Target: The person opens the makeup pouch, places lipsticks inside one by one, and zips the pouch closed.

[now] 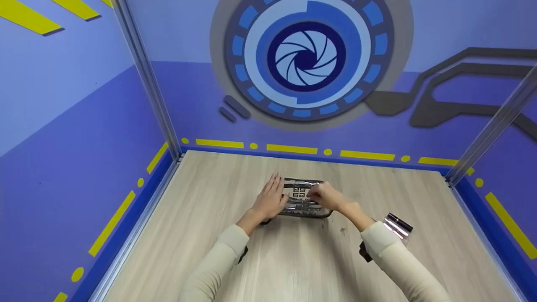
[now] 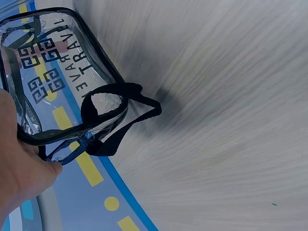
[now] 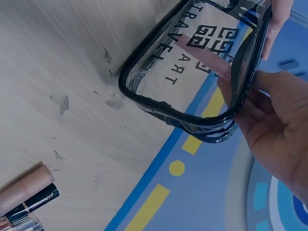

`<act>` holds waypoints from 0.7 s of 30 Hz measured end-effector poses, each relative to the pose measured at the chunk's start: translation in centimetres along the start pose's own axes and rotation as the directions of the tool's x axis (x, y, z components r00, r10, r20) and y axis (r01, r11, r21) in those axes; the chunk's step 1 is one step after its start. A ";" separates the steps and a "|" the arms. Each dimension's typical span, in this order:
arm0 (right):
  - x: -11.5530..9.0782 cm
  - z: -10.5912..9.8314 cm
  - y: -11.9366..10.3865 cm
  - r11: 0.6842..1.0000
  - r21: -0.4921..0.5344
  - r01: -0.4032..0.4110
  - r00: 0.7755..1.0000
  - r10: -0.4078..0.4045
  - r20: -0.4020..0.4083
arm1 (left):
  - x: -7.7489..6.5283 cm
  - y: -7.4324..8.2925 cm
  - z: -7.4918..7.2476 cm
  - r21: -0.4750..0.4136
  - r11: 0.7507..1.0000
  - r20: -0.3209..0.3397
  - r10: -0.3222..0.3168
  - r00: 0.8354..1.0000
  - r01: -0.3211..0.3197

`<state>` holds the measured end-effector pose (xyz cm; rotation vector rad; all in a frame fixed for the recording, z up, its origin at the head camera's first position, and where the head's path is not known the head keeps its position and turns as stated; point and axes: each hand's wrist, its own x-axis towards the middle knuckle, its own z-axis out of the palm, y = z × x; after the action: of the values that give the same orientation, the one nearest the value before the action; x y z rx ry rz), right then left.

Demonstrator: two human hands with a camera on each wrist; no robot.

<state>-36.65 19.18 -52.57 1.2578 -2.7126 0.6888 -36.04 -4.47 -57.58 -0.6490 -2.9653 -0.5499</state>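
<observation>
A clear plastic travel bag (image 1: 308,207) with black piping rests on the table, its printed square logo and the word TRAVEL showing through in the wrist views. My left hand (image 1: 270,199) holds the bag's left end, fingers lying nearly straight along it and thumb toward the middle. At that end a black strap loop (image 2: 154,106) sticks out. My right hand (image 1: 327,196) grips the black edge near the right end. Through the plastic, one pale finger (image 3: 207,57) reaches across; whether it is inside or behind the bag I cannot tell.
Several small cosmetic tubes, pink, black and silvery (image 1: 397,226), lie on the wood-grain table (image 1: 293,264) beside my right forearm. Dark smudges (image 3: 64,103) mark the tabletop near the bag. Blue-purple panels (image 1: 188,100) with yellow dashes enclose the back and sides.
</observation>
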 end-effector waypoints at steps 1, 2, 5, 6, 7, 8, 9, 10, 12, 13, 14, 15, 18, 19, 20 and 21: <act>-0.2 -0.2 0.1 1.000 -0.004 -0.007 1.000 0.007 0.003 | 0.0 0.0 0.1 -0.003 1.000 0.001 -0.002 1.000 0.002; -0.5 -0.3 0.3 1.000 -0.007 -0.010 1.000 0.010 0.004 | 0.0 0.1 0.1 -0.006 1.000 0.000 -0.002 1.000 0.002; -1.3 -0.9 0.9 1.000 -0.010 0.016 1.000 -0.016 -0.011 | 0.0 0.0 0.2 -0.009 1.000 0.008 -0.008 1.000 0.009; -1.6 -1.1 1.2 1.000 -0.006 0.024 0.999 -0.025 -0.022 | 0.0 -0.1 0.2 -0.016 1.000 0.006 -0.011 1.000 0.011; -1.9 -1.4 1.4 1.000 -0.002 0.029 0.999 -0.029 -0.036 | 0.0 -0.1 0.1 -0.017 1.000 0.003 -0.011 1.000 0.012; -2.2 -1.6 1.7 1.000 0.008 0.029 0.998 -0.029 -0.053 | 0.0 -0.1 0.1 -0.016 1.000 0.000 -0.013 1.000 0.013; -2.5 -1.8 2.1 1.000 0.010 0.028 0.997 -0.028 -0.075 | 0.0 -0.2 0.0 -0.016 1.000 -0.003 -0.013 1.000 0.013; -2.8 -2.0 2.4 1.000 0.012 0.020 0.995 -0.019 -0.100 | 0.0 -0.2 0.0 -0.012 1.000 -0.006 -0.011 1.000 0.011; -3.7 -2.6 3.3 1.000 0.004 0.002 0.987 -0.001 -0.161 | 0.0 -0.3 -0.1 -0.021 1.000 -0.019 -0.005 1.000 0.005; -4.1 -2.9 3.8 1.000 -0.007 -0.014 0.982 0.013 -0.189 | 0.1 -0.3 -0.1 -0.022 1.000 -0.020 -0.005 1.000 0.005; -4.6 -3.3 4.3 0.999 -0.019 -0.031 0.976 0.026 -0.215 | 0.1 -0.3 -0.1 -0.025 1.000 -0.021 -0.006 1.000 0.005; -5.2 -3.6 4.8 0.998 -0.034 -0.056 0.971 0.046 -0.234 | 0.1 -0.4 -0.2 -0.029 1.000 -0.021 -0.007 1.000 0.007; -7.0 -4.9 6.4 0.982 -0.062 -0.178 0.956 0.158 -0.245 | 0.2 -0.4 -0.3 -0.036 0.999 -0.022 -0.013 1.000 0.012; -7.7 -5.4 6.9 0.970 -0.067 -0.233 0.950 0.212 -0.228 | 0.2 -0.4 -0.3 -0.032 0.999 -0.020 -0.015 1.000 0.014; -8.5 -5.8 7.5 0.955 -0.073 -0.287 0.941 0.266 -0.210 | 0.3 -0.4 -0.4 -0.028 1.000 -0.023 -0.013 1.000 0.013; -9.3 -6.1 8.1 0.937 -0.080 -0.341 0.928 0.322 -0.188 | 0.3 -0.4 -0.4 -0.022 1.000 -0.024 -0.012 1.000 0.012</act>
<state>-37.17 32.93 -52.36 0.6834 -2.7975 0.6282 -36.48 -4.85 -57.31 -0.6223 -2.9462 -0.5882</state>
